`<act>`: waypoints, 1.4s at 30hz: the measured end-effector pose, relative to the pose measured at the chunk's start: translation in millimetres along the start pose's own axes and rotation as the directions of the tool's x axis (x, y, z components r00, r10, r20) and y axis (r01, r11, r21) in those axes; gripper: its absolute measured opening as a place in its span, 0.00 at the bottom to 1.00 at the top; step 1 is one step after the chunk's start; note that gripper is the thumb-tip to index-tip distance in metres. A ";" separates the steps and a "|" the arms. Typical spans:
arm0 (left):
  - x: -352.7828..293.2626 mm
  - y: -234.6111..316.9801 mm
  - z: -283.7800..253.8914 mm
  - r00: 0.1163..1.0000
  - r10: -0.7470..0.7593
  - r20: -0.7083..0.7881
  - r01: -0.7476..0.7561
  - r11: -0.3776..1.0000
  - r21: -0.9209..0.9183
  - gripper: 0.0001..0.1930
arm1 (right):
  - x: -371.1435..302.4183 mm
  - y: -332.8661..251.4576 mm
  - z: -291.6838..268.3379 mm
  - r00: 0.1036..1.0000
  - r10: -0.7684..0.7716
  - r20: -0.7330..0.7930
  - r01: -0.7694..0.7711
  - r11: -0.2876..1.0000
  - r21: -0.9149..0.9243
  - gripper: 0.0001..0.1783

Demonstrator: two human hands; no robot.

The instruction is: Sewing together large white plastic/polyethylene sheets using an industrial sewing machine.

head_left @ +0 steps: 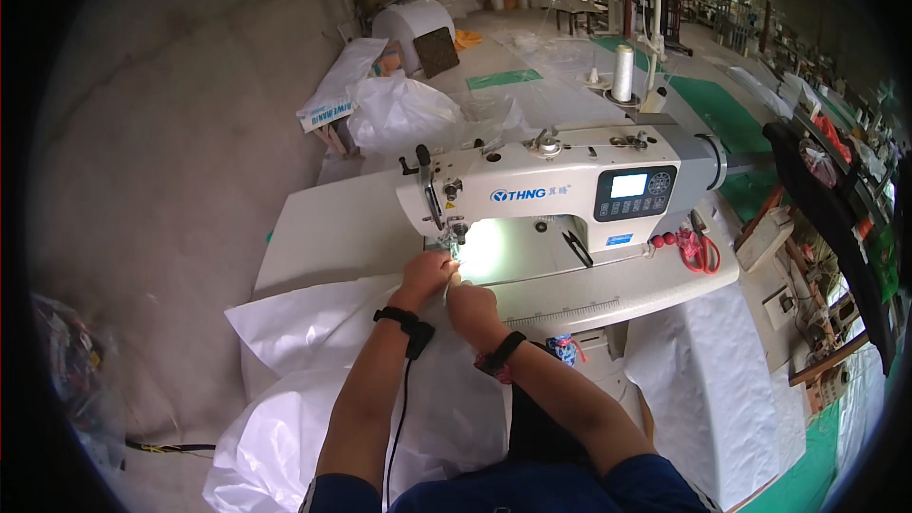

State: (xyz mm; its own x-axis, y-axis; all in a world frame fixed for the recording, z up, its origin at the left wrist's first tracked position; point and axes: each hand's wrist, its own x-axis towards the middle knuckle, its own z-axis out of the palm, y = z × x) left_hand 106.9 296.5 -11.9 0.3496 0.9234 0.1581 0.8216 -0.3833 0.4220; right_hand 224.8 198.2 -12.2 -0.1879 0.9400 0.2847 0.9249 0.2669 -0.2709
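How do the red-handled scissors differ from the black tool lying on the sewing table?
The red-handled scissors lie by the table's right edge, clear of the machine; the black tool lies under the sewing machine arm. The scissors have looped handles; the black tool is slim, V-shaped. Both rest untouched, away from the left hand and right hand.

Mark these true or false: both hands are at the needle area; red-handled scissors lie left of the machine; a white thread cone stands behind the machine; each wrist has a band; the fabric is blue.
1. Both the left hand and right hand are at the sewing machine's needle area: true.
2. Red-handled scissors lie left: false, right of it.
3. White thread cone behind: true.
4. Bands on both wrists: true.
5. Fabric blue: false, white.
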 end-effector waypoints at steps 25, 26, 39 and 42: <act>-3.4 -19.3 11.4 0.961 0.276 -0.025 -0.276 0.942 -0.191 0.15 | 12.6 1.4 2.2 0.993 0.067 -0.101 -0.051 0.987 0.149 0.10; -2.2 -26.6 9.4 0.962 0.270 -0.029 -0.271 0.944 -0.188 0.15 | 14.1 -1.8 2.5 0.996 0.040 -0.085 -0.029 0.991 0.133 0.10; -35.3 2.4 0.7 0.985 0.086 -0.148 -0.128 0.943 -0.307 0.14 | 20.9 -2.6 0.0 0.983 0.153 0.105 -0.167 0.977 0.135 0.08; -27.5 9.2 1.2 0.983 0.162 -0.082 -0.176 0.961 -0.212 0.11 | 0.6 0.2 -17.1 0.996 0.056 0.076 -0.069 0.980 0.184 0.09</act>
State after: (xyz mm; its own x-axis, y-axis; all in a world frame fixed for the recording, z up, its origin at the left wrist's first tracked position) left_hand 105.4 267.5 -13.4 0.4396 0.8475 0.2973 0.6327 -0.5272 0.5672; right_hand 230.6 195.1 3.6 -0.1606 0.9670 0.1979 0.8588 0.2357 -0.4548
